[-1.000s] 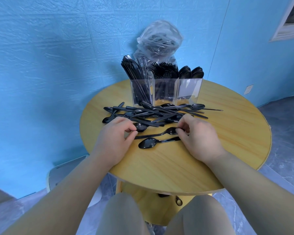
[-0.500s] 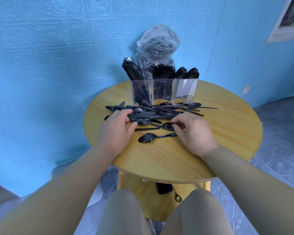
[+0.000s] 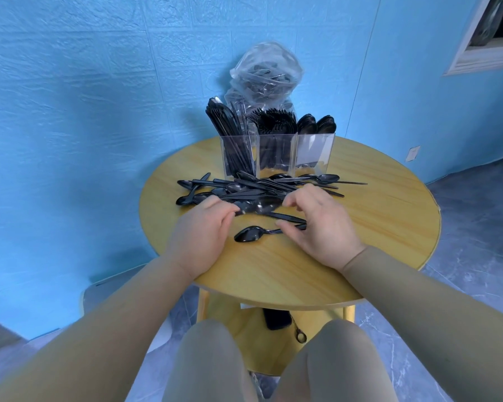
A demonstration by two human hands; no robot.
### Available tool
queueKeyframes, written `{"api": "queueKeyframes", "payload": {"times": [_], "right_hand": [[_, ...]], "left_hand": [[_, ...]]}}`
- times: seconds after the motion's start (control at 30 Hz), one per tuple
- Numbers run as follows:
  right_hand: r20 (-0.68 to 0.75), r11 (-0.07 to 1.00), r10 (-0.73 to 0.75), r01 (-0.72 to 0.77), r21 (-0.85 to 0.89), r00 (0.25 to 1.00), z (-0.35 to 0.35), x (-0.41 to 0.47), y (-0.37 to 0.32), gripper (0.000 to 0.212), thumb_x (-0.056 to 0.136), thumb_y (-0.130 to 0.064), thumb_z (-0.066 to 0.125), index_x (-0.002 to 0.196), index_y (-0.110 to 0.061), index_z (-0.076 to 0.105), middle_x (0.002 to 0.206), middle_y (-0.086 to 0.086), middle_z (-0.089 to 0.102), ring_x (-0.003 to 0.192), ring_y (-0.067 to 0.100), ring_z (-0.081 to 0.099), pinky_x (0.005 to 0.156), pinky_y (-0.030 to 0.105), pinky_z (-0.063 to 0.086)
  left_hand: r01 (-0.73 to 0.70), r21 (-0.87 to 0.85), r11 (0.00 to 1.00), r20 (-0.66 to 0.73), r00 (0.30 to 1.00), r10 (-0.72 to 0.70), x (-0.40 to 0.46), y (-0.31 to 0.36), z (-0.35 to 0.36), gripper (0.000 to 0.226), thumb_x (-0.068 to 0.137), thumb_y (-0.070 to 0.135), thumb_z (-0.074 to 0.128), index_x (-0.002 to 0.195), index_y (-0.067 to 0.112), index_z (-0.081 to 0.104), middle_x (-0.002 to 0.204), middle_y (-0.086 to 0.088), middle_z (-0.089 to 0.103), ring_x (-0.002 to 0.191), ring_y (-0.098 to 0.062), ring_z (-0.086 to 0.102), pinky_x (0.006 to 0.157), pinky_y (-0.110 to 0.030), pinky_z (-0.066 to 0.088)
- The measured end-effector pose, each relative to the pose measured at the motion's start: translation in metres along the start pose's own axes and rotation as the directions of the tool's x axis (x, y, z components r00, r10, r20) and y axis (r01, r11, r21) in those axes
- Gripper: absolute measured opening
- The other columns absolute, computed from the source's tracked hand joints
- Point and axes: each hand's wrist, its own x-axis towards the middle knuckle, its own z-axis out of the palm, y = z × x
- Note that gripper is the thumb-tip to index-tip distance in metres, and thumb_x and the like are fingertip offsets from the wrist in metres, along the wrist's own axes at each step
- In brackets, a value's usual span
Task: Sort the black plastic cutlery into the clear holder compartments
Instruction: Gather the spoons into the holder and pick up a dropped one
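Step in hand: while much loose cutlery (image 3: pixel 262 190) lies heaped on the round surface (image 3: pixel 375 227), spoons are being gathered at its near edge, by the look of it, before a trip to the holder (image 3: pixel 276 155).
Left hand (image 3: pixel 199 230): laid over the near left of the heap, fingers curled onto the bowls of the spoons there; whether one is actually pinched cannot be told.
Right hand (image 3: pixel 320 224): thumb and fingers bent in a narrow grip around the handle end of a single spoon (image 3: pixel 249 234), which lies flat, just nearer than the heap, bowl pointing left.
Holder: stood at the far side of the surface, three clear compartments in a row; knives are seen in the left one, forks in the middle, spoons in the right.
Behind the holder: a clear bag (image 3: pixel 266 74) of more cutlery is propped against the blue wall.
Next move, as judged: the gathered spoons should be lifted together, handles aligned, carried over the heap and dropped handle-down into the right compartment; care is called for so that the light holder is not tipped.
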Motion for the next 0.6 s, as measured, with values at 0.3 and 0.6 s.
{"api": "queueKeyframes", "payload": {"times": [0.3,0.6], "right_hand": [[0.415,0.995,-0.103,0.092,0.047,0.904,0.019,0.019,-0.009,0.030,0.093,-0.036,0.055,0.121,-0.027,0.063,0.099,-0.003,0.065,0.089,0.020,0.045,0.082,0.033,0.043],[0.416,0.980,0.011,0.074,-0.186,0.909,0.014,0.028,-0.012,0.024,0.096,-0.019,0.040,0.094,-0.009,0.062,0.088,0.007,0.064,0.085,0.028,0.059,0.070,0.036,0.048]], "left_hand": [[0.188,-0.054,0.981,-0.092,0.977,-0.192,0.005,-0.005,0.002,0.030,0.095,0.008,0.047,0.118,0.014,0.064,0.102,0.001,0.059,0.079,-0.009,0.049,0.066,-0.021,0.031],[0.228,-0.076,0.971,-0.069,0.970,-0.234,0.005,-0.003,0.000,0.029,0.097,0.014,0.045,0.119,0.018,0.062,0.100,0.006,0.067,0.081,-0.004,0.049,0.068,-0.018,0.031]]}}
